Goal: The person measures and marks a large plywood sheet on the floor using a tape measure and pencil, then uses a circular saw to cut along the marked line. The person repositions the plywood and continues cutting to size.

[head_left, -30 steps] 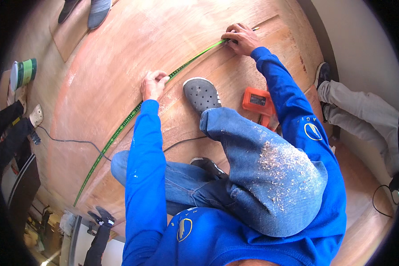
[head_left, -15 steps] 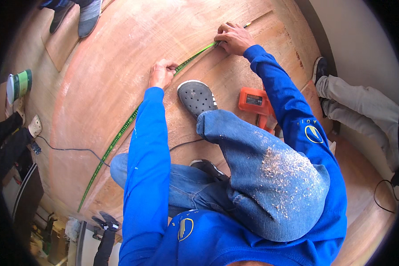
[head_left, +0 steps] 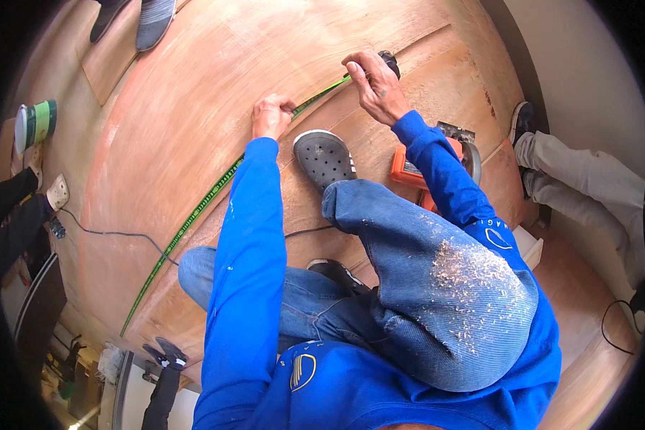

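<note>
A green tape measure blade (head_left: 193, 217) lies in a long curve over the wooden boards. My left hand (head_left: 271, 116) is closed on its edge, fingertips pinching the strip. Farther right, my right hand (head_left: 377, 89) is curled where the blade ends, at a dark rounded case (head_left: 389, 63) partly hidden by the fingers. Between my arms, my grey clog (head_left: 324, 159) rests on the boards near the tape. An orange power tool (head_left: 406, 168), seemingly a circular saw with a round metal guard, sits partly behind my right sleeve.
Sawdust covers my raised jeans knee (head_left: 473, 283). A dark cord (head_left: 115, 232) crosses the boards at left and passes under the tape. Other people's feet stand at the upper left (head_left: 156, 25), left (head_left: 58, 192) and right (head_left: 527, 122). A grey wall (head_left: 573, 79) borders the right side.
My right hand has turned and drawn slightly nearer; the dark case now shows beside it, while a thin pointed tip has gone from view. My left hand has shifted slightly right.
</note>
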Tool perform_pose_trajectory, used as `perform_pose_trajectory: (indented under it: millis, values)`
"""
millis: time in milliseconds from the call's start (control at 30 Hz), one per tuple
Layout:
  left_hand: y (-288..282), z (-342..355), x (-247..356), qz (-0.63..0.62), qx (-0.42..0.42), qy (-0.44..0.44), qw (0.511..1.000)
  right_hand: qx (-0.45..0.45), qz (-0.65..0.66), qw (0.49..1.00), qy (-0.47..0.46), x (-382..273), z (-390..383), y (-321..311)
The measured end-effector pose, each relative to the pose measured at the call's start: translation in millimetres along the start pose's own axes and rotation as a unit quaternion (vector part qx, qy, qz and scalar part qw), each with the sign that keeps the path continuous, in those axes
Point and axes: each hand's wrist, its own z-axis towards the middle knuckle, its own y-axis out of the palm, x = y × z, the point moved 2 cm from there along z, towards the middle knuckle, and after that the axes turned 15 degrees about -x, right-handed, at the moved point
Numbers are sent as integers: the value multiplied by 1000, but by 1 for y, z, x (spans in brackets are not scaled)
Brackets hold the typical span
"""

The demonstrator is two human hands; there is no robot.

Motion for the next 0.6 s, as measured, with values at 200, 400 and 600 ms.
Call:
perform_pose_trajectory:
  millis: [200,400,600]
  values:
    - [2,1,0,-25,-15,-35,999,-115,170,965,165,-12,-4,13]
    - [5,1,-1,-41,-6,-31,999,-160,331,910,190,-10,-22,38]
    - [7,0,-3,-49,-7,-30,998,-129,586,786,147,-9,-44,46]
